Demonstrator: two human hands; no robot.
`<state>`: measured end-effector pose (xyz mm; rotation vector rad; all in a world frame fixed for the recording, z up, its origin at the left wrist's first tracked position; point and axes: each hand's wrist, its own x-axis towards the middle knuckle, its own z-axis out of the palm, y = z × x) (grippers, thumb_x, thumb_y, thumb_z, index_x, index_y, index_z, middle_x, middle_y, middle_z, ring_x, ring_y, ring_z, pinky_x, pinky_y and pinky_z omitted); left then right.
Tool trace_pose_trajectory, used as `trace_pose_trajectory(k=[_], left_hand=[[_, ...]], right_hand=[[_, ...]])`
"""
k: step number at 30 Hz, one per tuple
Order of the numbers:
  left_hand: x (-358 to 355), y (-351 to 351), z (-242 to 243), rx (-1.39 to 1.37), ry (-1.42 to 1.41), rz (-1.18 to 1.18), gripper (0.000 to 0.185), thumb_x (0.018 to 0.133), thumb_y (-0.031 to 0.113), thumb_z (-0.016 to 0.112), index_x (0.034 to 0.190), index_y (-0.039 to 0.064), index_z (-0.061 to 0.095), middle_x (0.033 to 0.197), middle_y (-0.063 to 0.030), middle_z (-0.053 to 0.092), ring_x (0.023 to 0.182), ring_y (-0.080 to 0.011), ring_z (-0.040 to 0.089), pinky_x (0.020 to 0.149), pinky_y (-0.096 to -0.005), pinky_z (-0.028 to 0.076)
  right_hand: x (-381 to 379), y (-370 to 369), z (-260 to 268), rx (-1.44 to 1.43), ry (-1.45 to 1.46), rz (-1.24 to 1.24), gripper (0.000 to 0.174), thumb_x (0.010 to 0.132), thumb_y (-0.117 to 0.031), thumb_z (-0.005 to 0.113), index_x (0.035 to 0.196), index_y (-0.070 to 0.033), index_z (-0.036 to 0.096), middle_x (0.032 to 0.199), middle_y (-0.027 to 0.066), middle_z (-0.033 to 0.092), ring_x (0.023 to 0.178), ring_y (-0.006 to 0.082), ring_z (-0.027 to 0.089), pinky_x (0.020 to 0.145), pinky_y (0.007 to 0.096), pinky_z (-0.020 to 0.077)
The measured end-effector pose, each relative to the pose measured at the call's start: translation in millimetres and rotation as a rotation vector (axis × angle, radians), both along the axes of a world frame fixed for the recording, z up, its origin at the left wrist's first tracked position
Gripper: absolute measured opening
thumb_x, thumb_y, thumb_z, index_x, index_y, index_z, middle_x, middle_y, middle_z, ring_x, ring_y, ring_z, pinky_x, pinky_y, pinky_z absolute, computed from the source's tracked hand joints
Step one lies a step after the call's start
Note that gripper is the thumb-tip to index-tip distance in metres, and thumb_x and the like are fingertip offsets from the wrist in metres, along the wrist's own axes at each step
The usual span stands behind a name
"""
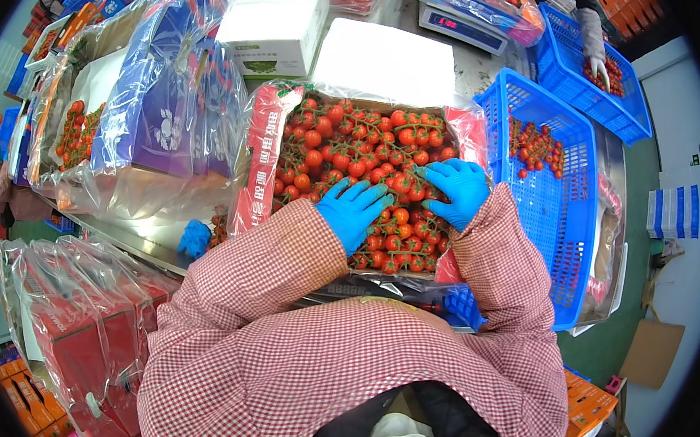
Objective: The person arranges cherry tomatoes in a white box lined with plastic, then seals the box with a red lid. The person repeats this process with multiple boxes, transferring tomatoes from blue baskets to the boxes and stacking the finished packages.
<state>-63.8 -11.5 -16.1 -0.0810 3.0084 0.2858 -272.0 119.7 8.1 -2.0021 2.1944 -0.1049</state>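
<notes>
A cardboard box lined with clear plastic film and with red printed ends (259,158) lies in front of me, filled with cherry tomatoes on the vine (368,137). My left hand (354,213), in a blue glove, rests palm down on the tomatoes with its fingers a little spread. At the box's right side is my right hand (456,193), also gloved in blue. Its fingers are apart and bent, and their tips touch tomatoes near the middle of the box. The tomatoes under both palms are hidden.
To the right stands a blue plastic crate (534,204) with some tomatoes inside. Beyond it, a co-worker's gloved hand (599,72) reaches into another blue crate (631,113). A digital scale (461,28) bears a filled box. Film-wrapped purple box (164,128) and red boxes (88,344) are leftward.
</notes>
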Motion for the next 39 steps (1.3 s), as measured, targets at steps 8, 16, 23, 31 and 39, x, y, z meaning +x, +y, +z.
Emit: trace_pose_trajectory(k=[8,16,23,31,39], left_hand=[[13.6,-11.5,11.2,0.155,-0.020,-0.015,0.060,0.077,0.018,0.055,0.132,0.013,0.030,0.136,-0.0067,0.030,0.121,-0.0249,0.034,0.101,-0.0430,0.026],[-16.9,1.2,10.3,0.224,0.230,0.048,0.053,0.079,0.022,0.053,0.126,0.005,0.036,0.128,-0.0167,0.037,0.119,-0.0296,0.036,0.100,-0.0429,0.026],[-16.2,13.7,4.7,0.231,0.113,0.063,0.067,0.076,0.022,0.059,0.131,0.004,0.027,0.132,-0.0166,0.033,0.120,-0.0298,0.035,0.099,-0.0399,0.030],[-13.8,11.9,19.8,0.278,0.126,0.044,0.066,0.074,0.016,0.060,0.131,0.003,0.028,0.130,-0.0192,0.033,0.118,-0.0348,0.036,0.098,-0.0408,0.031],[46.5,-30.5,51.6,0.361,0.365,0.226,0.056,0.076,0.010,0.055,0.128,0.003,0.035,0.127,-0.0201,0.037,0.116,-0.0354,0.037,0.097,-0.0393,0.032]], right_hand=[[4.3,6.8,0.3,0.069,0.093,-0.124,0.057,0.069,-0.031,0.062,0.121,-0.015,0.046,0.118,0.0074,0.049,0.107,0.0278,0.045,0.090,0.0435,0.0352],[18.9,-11.3,3.5,-0.320,-0.265,0.032,0.063,0.067,-0.020,0.063,0.124,-0.006,0.040,0.119,0.0208,0.043,0.106,0.0360,0.044,0.088,0.0415,0.0391],[13.7,-3.2,-29.9,-0.292,-0.135,0.173,0.038,0.070,-0.014,0.059,0.106,-0.006,0.055,0.109,0.0117,0.053,0.100,0.0318,0.049,0.081,0.0411,0.0430],[27.6,-6.8,-17.7,-0.017,-0.055,0.083,0.044,0.069,-0.017,0.059,0.111,-0.007,0.052,0.122,0.0121,0.045,0.113,0.0321,0.041,0.094,0.0439,0.0336],[1.2,144.7,-5.5,-0.763,-0.625,-0.739,0.032,0.077,-0.001,0.059,0.109,-0.002,0.054,0.104,0.0117,0.056,0.096,0.0203,0.054,0.081,0.0303,0.0449]])
